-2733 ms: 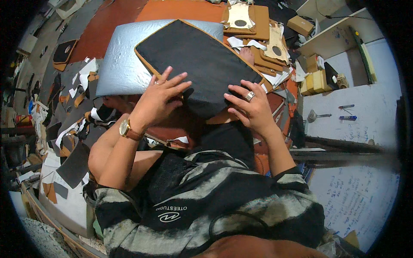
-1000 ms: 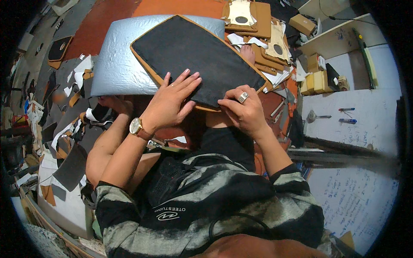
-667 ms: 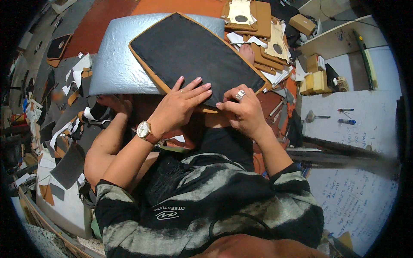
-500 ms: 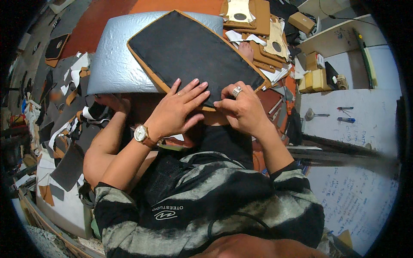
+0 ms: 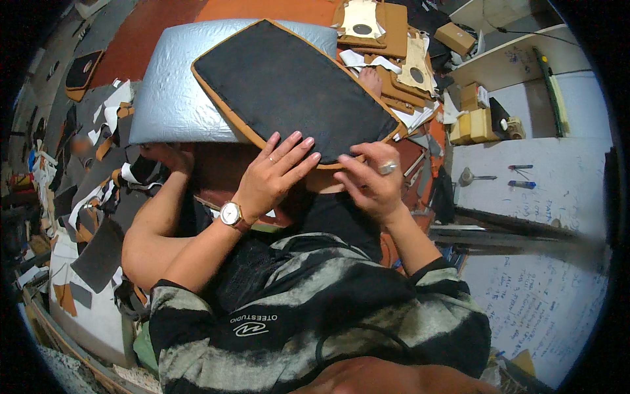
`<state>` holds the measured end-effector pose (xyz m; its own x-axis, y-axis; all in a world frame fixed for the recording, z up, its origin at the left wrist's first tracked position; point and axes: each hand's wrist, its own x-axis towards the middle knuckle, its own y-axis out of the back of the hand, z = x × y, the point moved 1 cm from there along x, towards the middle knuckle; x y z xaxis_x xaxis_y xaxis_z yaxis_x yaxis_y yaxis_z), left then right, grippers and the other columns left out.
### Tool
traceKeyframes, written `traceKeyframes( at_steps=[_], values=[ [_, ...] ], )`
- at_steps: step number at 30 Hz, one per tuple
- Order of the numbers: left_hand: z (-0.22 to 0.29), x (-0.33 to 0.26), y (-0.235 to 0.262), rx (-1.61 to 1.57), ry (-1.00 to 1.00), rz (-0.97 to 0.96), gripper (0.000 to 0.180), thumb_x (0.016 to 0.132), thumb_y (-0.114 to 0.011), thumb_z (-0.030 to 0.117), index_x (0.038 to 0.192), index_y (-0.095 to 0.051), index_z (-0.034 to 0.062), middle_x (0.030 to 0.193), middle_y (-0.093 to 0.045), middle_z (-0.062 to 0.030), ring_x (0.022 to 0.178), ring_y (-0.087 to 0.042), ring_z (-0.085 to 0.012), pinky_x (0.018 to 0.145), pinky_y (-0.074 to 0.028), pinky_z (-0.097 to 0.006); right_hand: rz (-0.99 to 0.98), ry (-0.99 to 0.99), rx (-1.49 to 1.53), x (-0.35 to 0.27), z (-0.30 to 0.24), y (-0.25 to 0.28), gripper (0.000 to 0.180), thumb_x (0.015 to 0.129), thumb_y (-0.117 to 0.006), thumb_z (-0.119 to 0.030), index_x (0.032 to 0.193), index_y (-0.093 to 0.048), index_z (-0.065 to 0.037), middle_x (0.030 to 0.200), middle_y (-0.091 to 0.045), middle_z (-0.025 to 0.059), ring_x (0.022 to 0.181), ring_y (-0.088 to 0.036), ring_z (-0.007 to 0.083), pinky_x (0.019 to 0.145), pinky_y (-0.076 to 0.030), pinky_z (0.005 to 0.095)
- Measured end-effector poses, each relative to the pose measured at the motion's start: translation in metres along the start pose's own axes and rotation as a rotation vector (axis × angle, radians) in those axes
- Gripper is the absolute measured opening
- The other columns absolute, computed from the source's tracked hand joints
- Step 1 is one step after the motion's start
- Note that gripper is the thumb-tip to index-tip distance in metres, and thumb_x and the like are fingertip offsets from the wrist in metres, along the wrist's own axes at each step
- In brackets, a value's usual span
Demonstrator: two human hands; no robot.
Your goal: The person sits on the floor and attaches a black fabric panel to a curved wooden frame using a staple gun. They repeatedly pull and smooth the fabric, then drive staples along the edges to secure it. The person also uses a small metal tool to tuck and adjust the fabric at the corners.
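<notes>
A black flat panel with a tan edge (image 5: pixel 289 92), roughly rectangular with rounded corners, lies aslant over a silver foil-covered block (image 5: pixel 170 85). My left hand (image 5: pixel 270 177) rests on the panel's near edge, its fingers stretched over the black face and the thumb hidden. At the near right corner is my right hand (image 5: pixel 376 180). Its index fingertip is at the tan border, while the thumb stands apart below it. Nothing shows between those fingers.
Tan panels (image 5: pixel 394 33) with cream pieces are stacked beyond the block, right of centre. Dark, white and tan scraps (image 5: pixel 98 230) cover the left side. At right, a white board (image 5: pixel 531 295) carries handwriting; pens (image 5: pixel 522 184) and a yellow block (image 5: pixel 482 125) lie near it.
My right hand has opened from a pinch at the panel's edge, thumb and index now apart, and has tilted. My left hand has slid slightly toward me; the panel looks nearly unmoved.
</notes>
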<state>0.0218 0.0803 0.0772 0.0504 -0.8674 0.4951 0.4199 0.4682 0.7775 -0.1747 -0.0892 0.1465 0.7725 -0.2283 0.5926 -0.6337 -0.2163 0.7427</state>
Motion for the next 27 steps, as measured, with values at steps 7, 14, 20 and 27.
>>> traceKeyframes(
  at_steps=[7,14,20,27],
  values=[
    [0.011,-0.005,-0.008,0.098,0.053,0.110,0.044,0.097,-0.063,0.008,0.137,-0.073,0.0229,0.151,-0.065,-0.0063,0.145,-0.057,-0.0301,0.122,-0.030,-0.071,0.322,-0.796,-0.134,-0.098,0.099,0.007,0.026,0.100,-0.074,-0.022,0.115,-0.076,-0.001,0.108,-0.073,0.0144,0.099,-0.069,0.0322,0.088,-0.055,0.0424],
    [0.020,-0.012,-0.019,0.149,0.123,0.168,0.044,0.097,-0.062,0.005,0.134,-0.074,0.0249,0.150,-0.067,-0.0026,0.145,-0.058,-0.0287,0.119,-0.019,-0.082,-0.911,-1.242,0.087,-0.320,0.068,-0.073,0.040,0.095,-0.074,-0.037,0.108,-0.074,0.001,0.093,-0.078,0.0184,0.086,-0.075,0.0343,0.079,-0.057,0.0481],
    [0.019,-0.014,-0.022,0.117,0.124,0.186,0.051,0.097,-0.064,0.003,0.141,-0.069,0.0271,0.155,-0.061,-0.0011,0.149,-0.052,-0.0268,0.115,-0.018,-0.087,-0.866,-1.374,0.224,-0.318,0.052,-0.082,0.038,0.096,-0.075,-0.037,0.110,-0.073,-0.001,0.094,-0.077,0.0149,0.084,-0.073,0.0310,0.076,-0.057,0.0457],
    [0.023,-0.015,-0.026,0.110,0.167,0.211,0.049,0.094,-0.063,0.001,0.135,-0.074,0.0253,0.153,-0.064,-0.0005,0.149,-0.054,-0.0277,0.117,-0.019,-0.084,-0.800,-1.498,0.364,-0.318,0.056,-0.079,0.036,0.097,-0.075,-0.036,0.112,-0.072,-0.003,0.095,-0.075,0.0107,0.082,-0.072,0.0272,0.073,-0.057,0.0429]
  ],
)
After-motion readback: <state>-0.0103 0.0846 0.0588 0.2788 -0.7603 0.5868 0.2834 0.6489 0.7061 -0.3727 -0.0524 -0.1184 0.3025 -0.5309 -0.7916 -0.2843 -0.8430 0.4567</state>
